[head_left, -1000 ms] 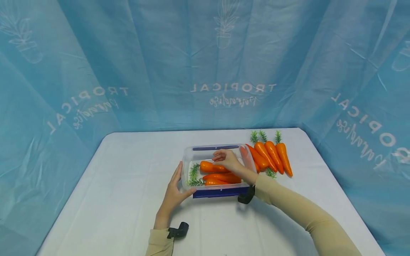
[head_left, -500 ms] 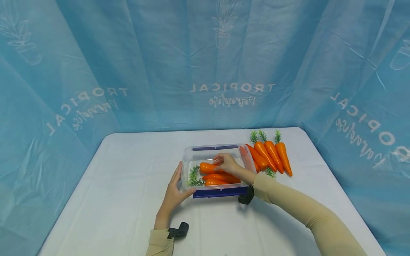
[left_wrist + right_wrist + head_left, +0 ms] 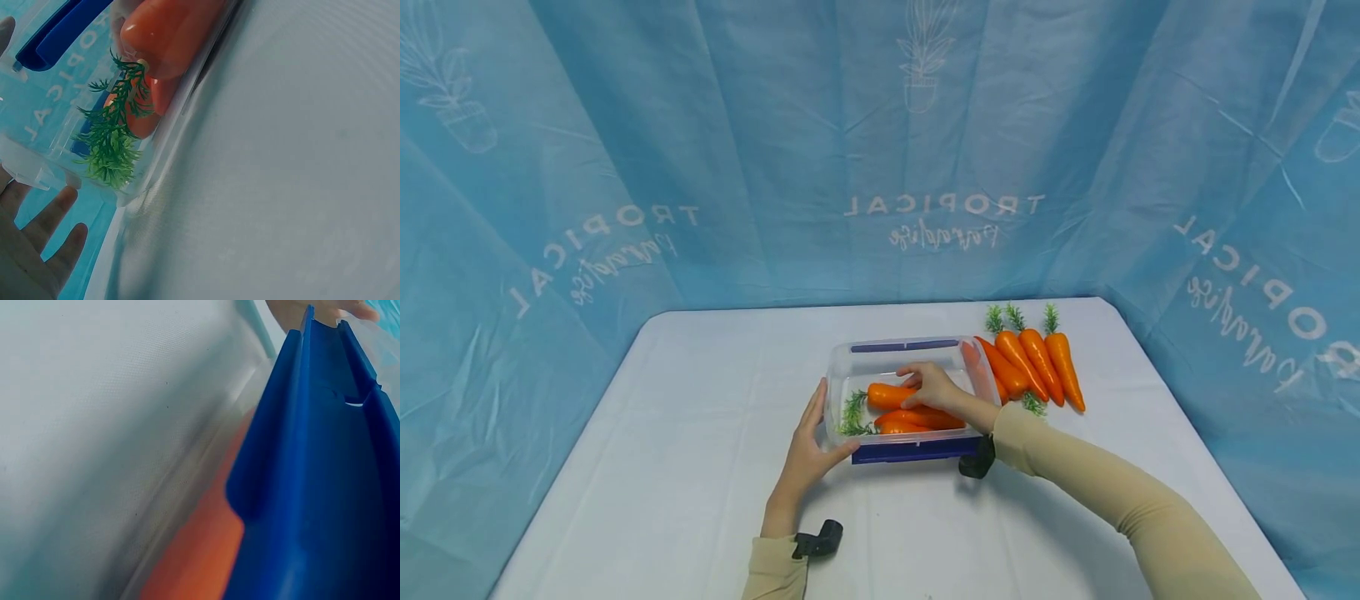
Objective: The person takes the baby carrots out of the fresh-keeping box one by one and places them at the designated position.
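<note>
A clear plastic box (image 3: pixel 842 354) with dark blue clip flaps holds several orange carrots with green tops lying sideways. My left hand (image 3: pixel 805 454) rests against its left front corner, thumb at the front rim and fingers spread rather straight along the left wall. In the left wrist view these fingers (image 3: pixel 50 219) show below the box's corner. Inside the box, my right hand (image 3: pixel 934 387) holds the farthest carrot (image 3: pixel 887 396), thumb on its near side and fingers over its far side. Two other carrots (image 3: pixel 925 417) lie nearer the front wall. Palm and forearm hide the carrots' right ends.
To the right of the box lie several more carrots (image 3: pixel 1060 367) on the white table (image 3: pixel 700 433), the nearest ones close against its wall. A front flap (image 3: pixel 325 456) hangs down in the right wrist view. Blue curtains (image 3: pixel 880 150) surround the table's back and sides.
My right hand has lowered and spread its fingers across the farthest carrot, which has shifted slightly toward the front. My left hand and the box stay in place.
</note>
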`<move>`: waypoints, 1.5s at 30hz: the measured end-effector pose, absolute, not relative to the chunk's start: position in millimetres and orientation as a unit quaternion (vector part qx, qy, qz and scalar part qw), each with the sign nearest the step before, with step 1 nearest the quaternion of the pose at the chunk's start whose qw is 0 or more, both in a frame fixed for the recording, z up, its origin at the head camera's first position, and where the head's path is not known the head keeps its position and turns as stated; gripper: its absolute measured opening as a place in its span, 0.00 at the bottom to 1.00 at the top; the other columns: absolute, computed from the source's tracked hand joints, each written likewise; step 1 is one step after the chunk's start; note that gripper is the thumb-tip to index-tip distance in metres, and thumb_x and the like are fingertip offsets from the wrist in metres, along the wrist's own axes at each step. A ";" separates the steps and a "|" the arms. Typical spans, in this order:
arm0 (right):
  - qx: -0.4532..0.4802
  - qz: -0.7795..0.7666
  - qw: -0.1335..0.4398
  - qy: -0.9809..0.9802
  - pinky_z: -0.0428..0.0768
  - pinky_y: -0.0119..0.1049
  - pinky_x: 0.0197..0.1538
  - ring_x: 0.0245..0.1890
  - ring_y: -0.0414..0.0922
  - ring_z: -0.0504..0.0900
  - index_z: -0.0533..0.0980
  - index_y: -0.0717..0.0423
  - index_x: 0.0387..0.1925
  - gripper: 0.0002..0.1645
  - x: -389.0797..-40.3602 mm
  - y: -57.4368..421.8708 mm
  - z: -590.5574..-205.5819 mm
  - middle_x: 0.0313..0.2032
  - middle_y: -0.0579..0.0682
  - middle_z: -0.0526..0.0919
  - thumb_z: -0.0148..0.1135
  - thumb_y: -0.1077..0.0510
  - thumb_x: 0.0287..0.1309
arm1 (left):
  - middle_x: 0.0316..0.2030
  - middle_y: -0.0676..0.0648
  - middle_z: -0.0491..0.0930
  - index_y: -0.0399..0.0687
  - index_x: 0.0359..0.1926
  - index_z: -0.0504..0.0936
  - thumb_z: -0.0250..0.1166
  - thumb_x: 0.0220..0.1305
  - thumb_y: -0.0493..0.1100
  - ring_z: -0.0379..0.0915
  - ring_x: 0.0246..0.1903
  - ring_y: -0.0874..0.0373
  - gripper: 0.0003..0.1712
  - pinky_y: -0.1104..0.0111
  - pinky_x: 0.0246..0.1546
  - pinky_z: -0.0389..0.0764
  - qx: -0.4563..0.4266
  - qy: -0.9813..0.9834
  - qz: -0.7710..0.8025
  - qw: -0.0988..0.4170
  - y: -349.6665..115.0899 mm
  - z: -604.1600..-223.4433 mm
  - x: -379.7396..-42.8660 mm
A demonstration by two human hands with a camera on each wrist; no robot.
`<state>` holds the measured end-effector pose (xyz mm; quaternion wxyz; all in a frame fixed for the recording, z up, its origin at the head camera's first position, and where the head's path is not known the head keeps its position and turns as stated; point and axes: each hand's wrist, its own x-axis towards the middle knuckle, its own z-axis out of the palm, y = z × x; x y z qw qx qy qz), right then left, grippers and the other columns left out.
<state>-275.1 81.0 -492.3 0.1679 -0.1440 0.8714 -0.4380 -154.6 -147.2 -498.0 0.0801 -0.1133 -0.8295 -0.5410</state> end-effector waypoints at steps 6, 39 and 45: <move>-0.168 -0.441 0.146 0.870 0.83 0.39 0.51 0.46 0.52 0.83 0.75 0.63 0.54 0.29 -275.6 80.3 -490.9 0.46 0.60 0.84 0.71 0.66 0.48 | 0.75 0.40 0.47 0.43 0.74 0.48 0.73 0.48 0.42 0.51 0.71 0.41 0.58 0.45 0.67 0.60 -0.106 -0.832 -0.539 0.077 -147.3 -496.7 -154.8; -0.139 -0.511 0.015 0.848 0.83 0.42 0.47 0.42 0.52 0.82 0.79 0.60 0.49 0.24 -264.6 94.8 -454.6 0.45 0.60 0.85 0.72 0.58 0.48 | 0.74 0.39 0.47 0.43 0.75 0.47 0.72 0.49 0.41 0.46 0.73 0.38 0.57 0.39 0.67 0.56 -0.103 -0.830 -0.543 0.073 -146.5 -491.3 -151.1; -0.110 -0.519 0.012 0.848 0.82 0.41 0.47 0.44 0.50 0.81 0.78 0.56 0.52 0.27 -264.8 110.3 -440.4 0.47 0.56 0.85 0.73 0.53 0.48 | 0.75 0.43 0.47 0.49 0.75 0.46 0.73 0.48 0.43 0.49 0.72 0.40 0.59 0.40 0.66 0.58 -0.108 -0.832 -0.537 0.080 -150.3 -506.4 -157.2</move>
